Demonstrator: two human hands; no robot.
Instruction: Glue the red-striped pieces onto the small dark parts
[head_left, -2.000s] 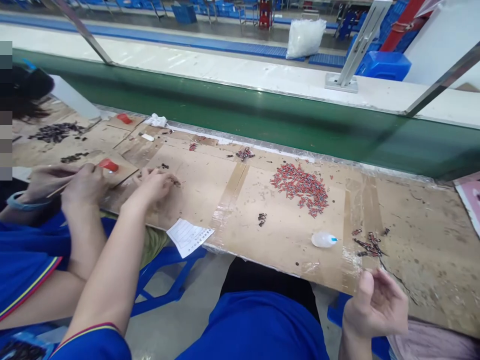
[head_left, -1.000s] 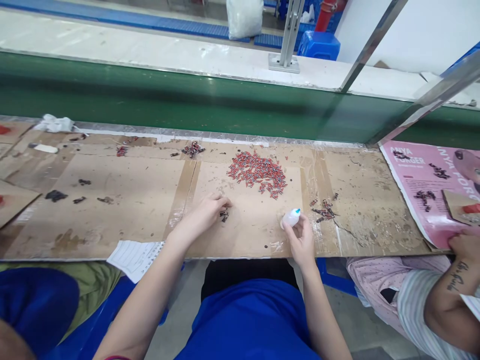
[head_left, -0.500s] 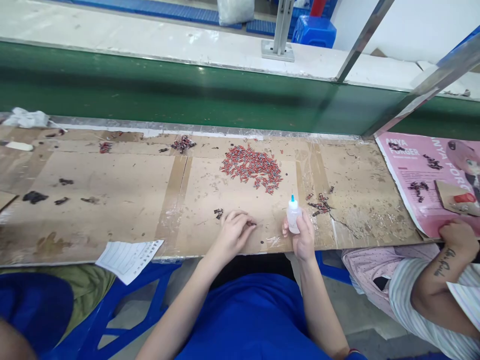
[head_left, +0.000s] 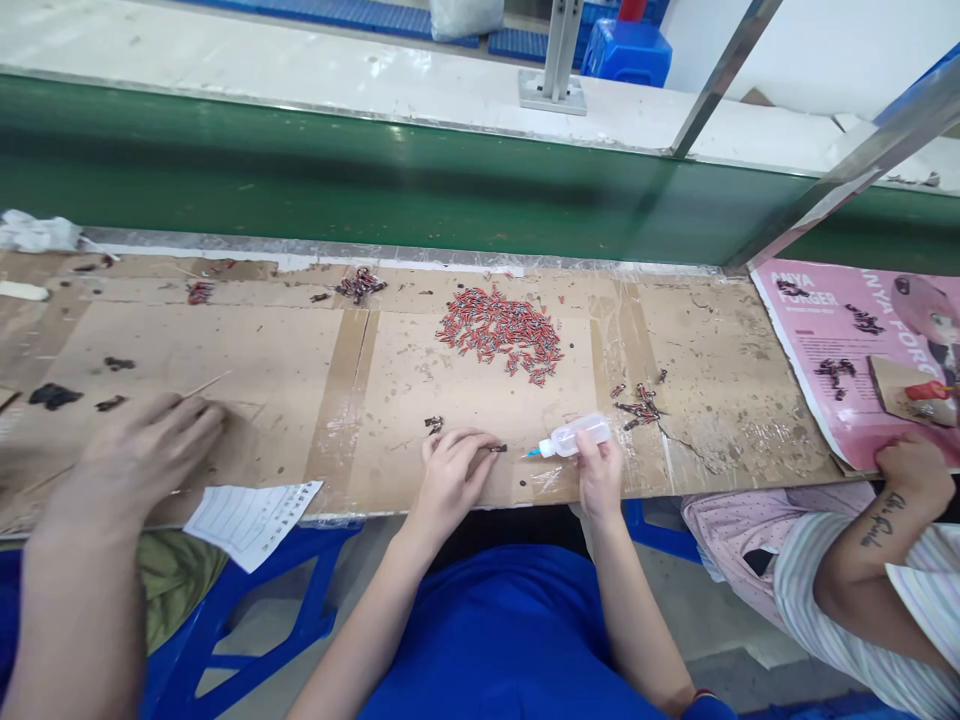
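Observation:
Between the thumb and fingertips of my left hand [head_left: 453, 474] is a small dark part [head_left: 499, 448], just above the cardboard. My right hand [head_left: 601, 474] grips a clear squeeze bottle [head_left: 577, 436], tipped on its side so that its blue nozzle [head_left: 533, 453] points left at the dark part, a short distance away. Beyond my hands lies a large pile of small red and silver parts [head_left: 499, 332]. A few dark parts [head_left: 433, 425] rest just left of my left hand, and a small cluster of red and dark parts [head_left: 641, 408] lies right of the bottle.
At the left, another person's hand [head_left: 161, 440] holds a thin stick over the cardboard-covered table [head_left: 285, 370]. A paper sheet [head_left: 251, 520] hangs over the front edge. Another person's forearm [head_left: 904, 500] rests by a pink poster [head_left: 817, 340] at the right. A green panel [head_left: 375, 190] runs behind.
The bottle has gone from upright to lying sideways, its nozzle now near my left hand. The dark part in my left fingers shows more clearly. Another person's hand has come in at the left.

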